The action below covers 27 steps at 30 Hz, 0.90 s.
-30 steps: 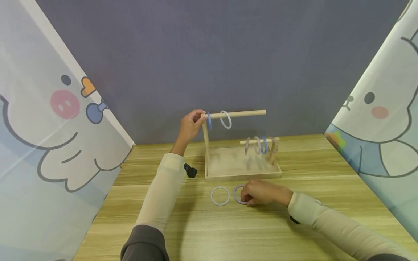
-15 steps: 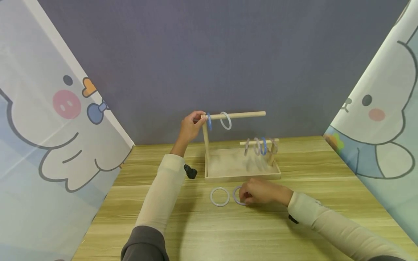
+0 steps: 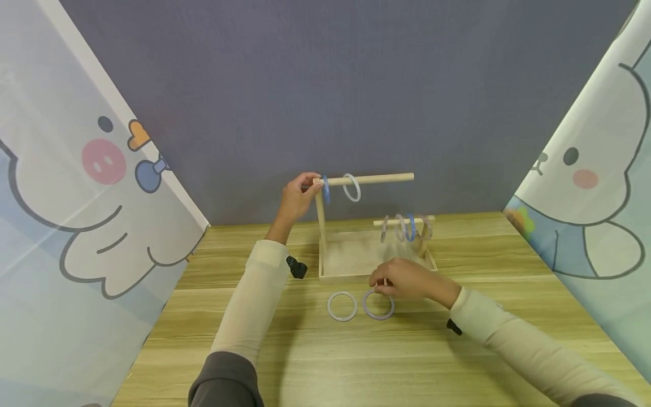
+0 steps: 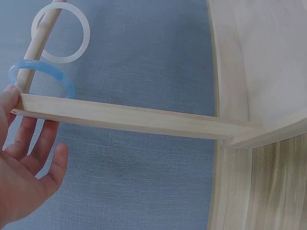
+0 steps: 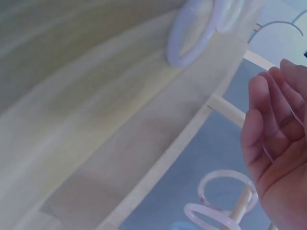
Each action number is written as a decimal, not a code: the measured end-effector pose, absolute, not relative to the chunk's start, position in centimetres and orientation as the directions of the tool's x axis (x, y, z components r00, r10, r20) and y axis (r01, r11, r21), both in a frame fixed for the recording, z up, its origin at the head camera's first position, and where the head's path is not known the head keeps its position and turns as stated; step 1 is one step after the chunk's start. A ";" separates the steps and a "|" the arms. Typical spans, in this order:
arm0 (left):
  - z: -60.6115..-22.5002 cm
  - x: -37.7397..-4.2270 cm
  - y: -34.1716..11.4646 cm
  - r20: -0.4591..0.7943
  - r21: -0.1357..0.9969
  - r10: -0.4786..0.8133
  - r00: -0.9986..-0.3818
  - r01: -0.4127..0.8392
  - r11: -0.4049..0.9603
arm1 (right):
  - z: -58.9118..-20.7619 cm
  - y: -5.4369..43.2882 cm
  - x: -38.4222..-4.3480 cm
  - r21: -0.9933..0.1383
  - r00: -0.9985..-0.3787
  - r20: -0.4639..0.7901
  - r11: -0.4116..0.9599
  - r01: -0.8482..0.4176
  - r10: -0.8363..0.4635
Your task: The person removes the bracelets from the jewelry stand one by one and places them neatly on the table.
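My left hand [image 3: 297,198] pinches the upper corner of a wooden bangle rack [image 3: 321,223], thumb on one side and fingers on the other. Beside its fingertips a blue bangle [image 4: 45,67] hangs on the top bar, and a white bangle [image 4: 86,40] hangs farther along. My right hand [image 3: 407,278] is bent over the far edge of a lavender bangle [image 3: 379,319] lying on the table. Its fingers [image 5: 283,115] are loosely curved and hold nothing in the right wrist view. A whitish bangle [image 3: 343,320] lies to the left of the lavender one.
Several bangles, one of them blue [image 3: 410,229], hang on the rack's short lower bar [image 3: 378,222]. The rack's base tray [image 3: 351,249] stands behind the two loose bangles. A grey backdrop [image 3: 254,113] rises behind, with cartoon-printed panels [image 3: 46,237] at both sides.
My right hand has risen and moved away from me, uncovering more of the lavender bangle, which stays on the table. The left hand keeps its place on the rack.
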<state>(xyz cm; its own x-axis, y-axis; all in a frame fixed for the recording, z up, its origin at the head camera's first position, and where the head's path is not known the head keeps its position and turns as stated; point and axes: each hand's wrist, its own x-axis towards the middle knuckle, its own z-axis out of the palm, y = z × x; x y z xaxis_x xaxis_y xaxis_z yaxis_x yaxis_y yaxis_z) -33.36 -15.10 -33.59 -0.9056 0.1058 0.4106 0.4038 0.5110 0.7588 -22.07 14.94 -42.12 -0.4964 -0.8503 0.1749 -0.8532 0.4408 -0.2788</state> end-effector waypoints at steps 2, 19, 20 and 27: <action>-33.6 -33.4 -15.1 0.412 0.760 0.106 -0.905 0.406 0.508 | -41.6 14.9 -22.3 -0.291 -0.504 0.179 0.444 -0.848 -0.845; -33.7 -33.4 -14.9 0.415 0.770 0.099 -0.905 0.407 0.491 | -37.9 14.5 -23.9 -0.258 -0.594 0.361 0.535 -0.804 -0.719; -33.7 -33.4 -14.8 0.413 0.772 0.098 -0.906 0.405 0.489 | -37.6 14.4 -24.0 -0.256 -0.600 0.370 0.543 -0.800 -0.709; -33.6 -33.4 -14.9 0.406 0.774 0.091 -0.910 0.395 0.495 | -36.2 13.9 -24.6 -0.277 -0.633 0.447 0.575 -0.770 -0.632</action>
